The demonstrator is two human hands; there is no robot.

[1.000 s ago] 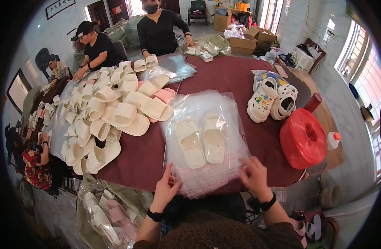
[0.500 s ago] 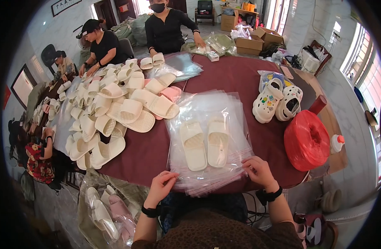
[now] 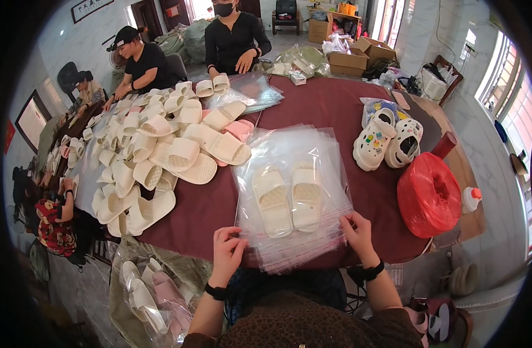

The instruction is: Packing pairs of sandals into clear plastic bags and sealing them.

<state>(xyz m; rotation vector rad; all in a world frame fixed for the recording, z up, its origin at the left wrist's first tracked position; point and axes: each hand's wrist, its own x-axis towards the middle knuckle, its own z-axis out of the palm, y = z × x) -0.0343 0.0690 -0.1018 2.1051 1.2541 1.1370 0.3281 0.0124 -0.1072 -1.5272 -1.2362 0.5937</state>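
A pair of cream slippers (image 3: pixel 272 200) lies side by side inside a clear plastic bag (image 3: pixel 331 216), toes away from me. Under it is a loose stack of clear bags (image 3: pixel 280 262), at the near edge of the table. My left hand (image 3: pixel 228 246) pinches the bag's near left corner between thumb and fingers. At the near right corner, my right hand (image 3: pixel 356 231) grips the plastic the same way. Both hands are closed on the film, clear of the slippers themselves.
A big heap of cream slippers (image 3: pixel 156 124) covers the table's left. To the right are white clogs (image 3: pixel 375 142), a red roll of plastic film (image 3: pixel 428 197) and a small white bottle (image 3: pixel 470 200). Co-workers sit beyond. A sack of slippers (image 3: pixel 141 298) stands below left.
Both my hands have moved slightly away from me, raising the bag's near corners. The slippers in it shift a little. Across the table, a co-worker's hand has drawn back toward the body.
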